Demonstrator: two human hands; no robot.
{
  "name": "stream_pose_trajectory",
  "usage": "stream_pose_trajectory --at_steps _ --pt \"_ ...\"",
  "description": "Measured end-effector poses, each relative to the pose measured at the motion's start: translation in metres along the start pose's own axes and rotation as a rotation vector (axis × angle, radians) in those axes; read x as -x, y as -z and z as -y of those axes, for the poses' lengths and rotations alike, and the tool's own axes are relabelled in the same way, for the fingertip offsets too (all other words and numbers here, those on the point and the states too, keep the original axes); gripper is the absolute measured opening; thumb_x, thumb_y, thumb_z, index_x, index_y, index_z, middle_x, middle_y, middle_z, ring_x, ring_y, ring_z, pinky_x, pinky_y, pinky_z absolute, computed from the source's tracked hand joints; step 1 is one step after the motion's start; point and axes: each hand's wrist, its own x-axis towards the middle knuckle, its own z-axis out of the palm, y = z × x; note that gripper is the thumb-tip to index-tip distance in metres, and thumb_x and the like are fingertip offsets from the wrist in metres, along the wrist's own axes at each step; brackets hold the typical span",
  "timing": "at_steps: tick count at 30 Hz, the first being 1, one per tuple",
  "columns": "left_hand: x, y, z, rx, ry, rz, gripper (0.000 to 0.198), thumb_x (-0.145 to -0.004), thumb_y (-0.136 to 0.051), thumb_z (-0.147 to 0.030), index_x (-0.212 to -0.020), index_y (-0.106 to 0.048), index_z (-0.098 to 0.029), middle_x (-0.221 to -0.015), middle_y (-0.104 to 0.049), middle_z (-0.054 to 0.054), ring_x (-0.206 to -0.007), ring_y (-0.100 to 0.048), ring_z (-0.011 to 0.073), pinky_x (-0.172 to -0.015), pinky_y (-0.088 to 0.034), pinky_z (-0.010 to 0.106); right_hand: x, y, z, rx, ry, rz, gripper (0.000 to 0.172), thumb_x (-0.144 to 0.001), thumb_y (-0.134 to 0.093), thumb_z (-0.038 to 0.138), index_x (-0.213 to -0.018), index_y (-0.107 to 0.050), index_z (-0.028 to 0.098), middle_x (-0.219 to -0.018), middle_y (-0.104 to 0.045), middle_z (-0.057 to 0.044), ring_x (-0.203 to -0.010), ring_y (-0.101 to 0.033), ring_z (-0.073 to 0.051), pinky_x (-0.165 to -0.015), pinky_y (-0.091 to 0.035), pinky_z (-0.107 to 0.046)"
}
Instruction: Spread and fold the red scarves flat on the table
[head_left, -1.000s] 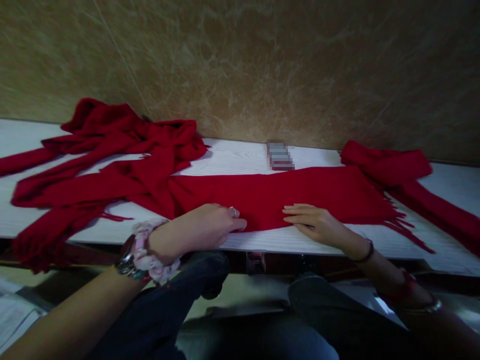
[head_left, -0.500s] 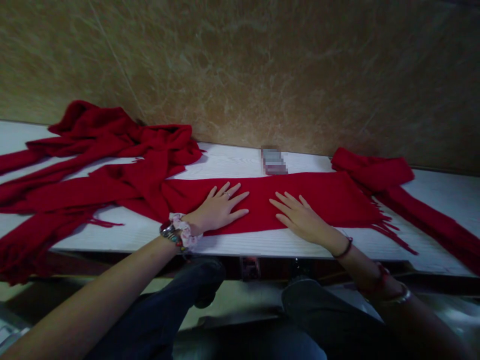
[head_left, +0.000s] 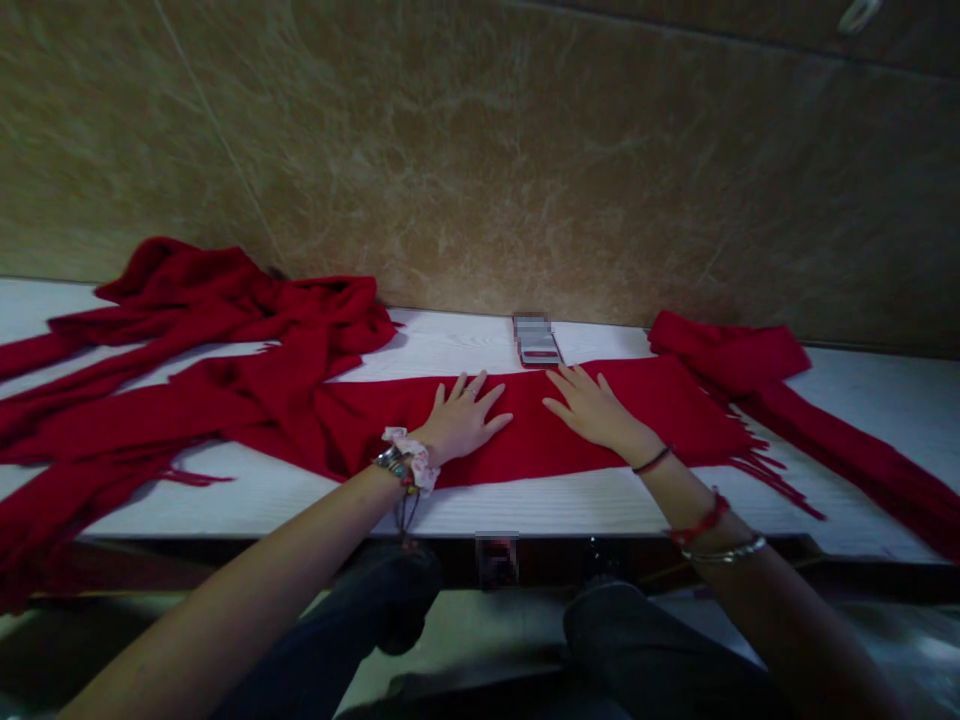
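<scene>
A red fringed scarf [head_left: 525, 445] lies stretched flat along a white table [head_left: 570, 505]. My left hand [head_left: 463, 418] rests flat on its middle with fingers spread; a ring, a watch and a pink scrunchie are on that arm. My right hand [head_left: 589, 405] lies flat on the scarf just to the right, fingers spread, bracelets on the wrist. Neither hand holds anything. The scarf's fringe [head_left: 772, 470] trails off at the right.
A heap of several more red scarves [head_left: 225, 340] covers the table's left side. Another red scarf [head_left: 787, 385] lies at the right. A small flat device [head_left: 536, 340] sits by the brown marbled wall [head_left: 525, 160]. My knees are under the table's near edge.
Both hands slid from the scarf's near edge toward its far edge. The left hand went from curled to flat with fingers spread. The view tilted upward.
</scene>
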Motion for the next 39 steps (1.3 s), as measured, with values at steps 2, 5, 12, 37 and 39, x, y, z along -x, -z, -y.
stream_pose_trajectory --at_steps 2,5,12,37,39 --pt "-0.002 -0.007 0.002 -0.01 -0.002 0.005 0.058 -0.092 -0.024 -0.054 -0.141 -0.031 -0.024 -0.151 -0.021 0.011 -0.137 -0.017 0.0362 -0.104 -0.021 0.06 0.002 -0.007 -0.01 0.072 -0.024 0.043 0.052 -0.092 -0.033 0.041 -0.136 -0.041 0.015 -0.144 -0.037 -0.014 -0.133 -0.03 -0.032 -0.104 -0.027 -0.059" --pt "-0.005 -0.009 0.007 -0.024 -0.013 0.003 0.058 -0.092 -0.024 -0.054 -0.142 -0.031 -0.026 -0.151 -0.022 0.009 -0.137 -0.018 0.0347 -0.105 -0.019 0.059 0.007 -0.011 -0.028 0.131 -0.083 0.059 0.049 -0.093 -0.031 0.039 -0.137 -0.041 0.018 -0.146 -0.034 -0.011 -0.134 -0.028 -0.033 -0.102 -0.027 -0.062" --pt "-0.027 -0.006 0.01 -0.025 -0.07 0.026 0.058 -0.091 -0.025 -0.055 -0.142 -0.029 -0.027 -0.151 -0.02 0.007 -0.137 -0.016 0.0332 -0.106 -0.018 0.058 0.005 -0.011 -0.052 0.109 -0.176 0.06 0.051 -0.093 -0.029 0.041 -0.138 -0.039 0.021 -0.148 -0.03 -0.009 -0.135 -0.026 -0.034 -0.102 -0.028 -0.063" --pt "-0.021 -0.007 0.018 -0.056 -0.228 0.003 0.054 -0.092 -0.032 -0.05 -0.14 -0.034 -0.025 -0.149 -0.025 0.009 -0.138 -0.018 0.0294 -0.108 -0.02 0.051 0.012 -0.006 -0.079 0.028 -0.111 -0.015 0.053 -0.093 -0.024 0.045 -0.139 -0.038 0.024 -0.147 -0.032 -0.011 -0.135 -0.025 -0.032 -0.102 -0.027 -0.061" --pt "-0.022 -0.009 0.02 -0.053 -0.243 -0.002 0.053 -0.093 -0.03 -0.05 -0.14 -0.033 -0.026 -0.149 -0.025 0.008 -0.138 -0.018 0.0293 -0.108 -0.02 0.051 0.015 -0.014 -0.09 0.036 -0.126 0.026 0.052 -0.093 -0.023 0.044 -0.139 -0.037 0.024 -0.147 -0.032 -0.01 -0.135 -0.027 -0.031 -0.103 -0.027 -0.06"
